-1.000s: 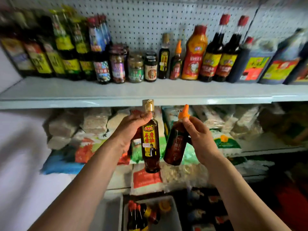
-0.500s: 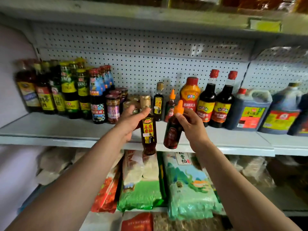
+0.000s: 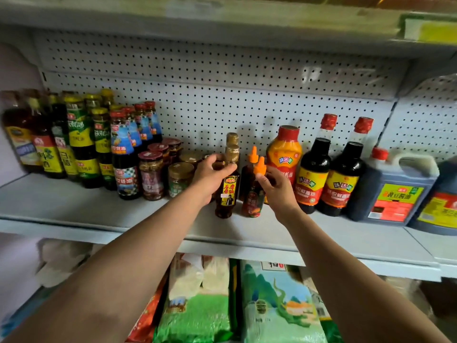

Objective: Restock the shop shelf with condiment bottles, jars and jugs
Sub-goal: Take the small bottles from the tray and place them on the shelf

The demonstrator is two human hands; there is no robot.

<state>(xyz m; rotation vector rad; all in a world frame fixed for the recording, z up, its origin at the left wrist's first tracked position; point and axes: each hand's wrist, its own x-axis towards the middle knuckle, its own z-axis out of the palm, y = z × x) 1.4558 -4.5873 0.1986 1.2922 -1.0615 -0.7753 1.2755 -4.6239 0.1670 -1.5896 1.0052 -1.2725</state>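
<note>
- The shelf [image 3: 103, 214] runs the width of the bay with a pegboard back [image 3: 222, 100]; stock stands against that back wall, so the front strip is bare board, room to set new bottles down in front of their own kind.
- To the right stands a dark jug [image 3: 393, 191] with a handle, the bulkiest goods kept at that end, then two red-capped soy bottles [image 3: 329, 169] and an orange squeeze bottle [image 3: 284, 154].
- To the left, tall green- and blue-labelled bottles [image 3: 99, 149] are ranked in rows, with squat jars [image 3: 151, 175] in front of them, low things forward so they can be seen.
- The left hand [image 3: 211, 173] has its fingers wrapped round the neck of a gold-capped bottle [image 3: 226, 194], whose base looks to rest on the shelf, directly before a matching gold-capped one [image 3: 232, 139].
- The right hand [image 3: 277, 186] pinches an orange-nozzle bottle [image 3: 253, 196] just below its tip, standing it just ahead of its twin [image 3: 252, 152]; gripping high keeps the fingers clear of neighbours, I'd guess.
</note>
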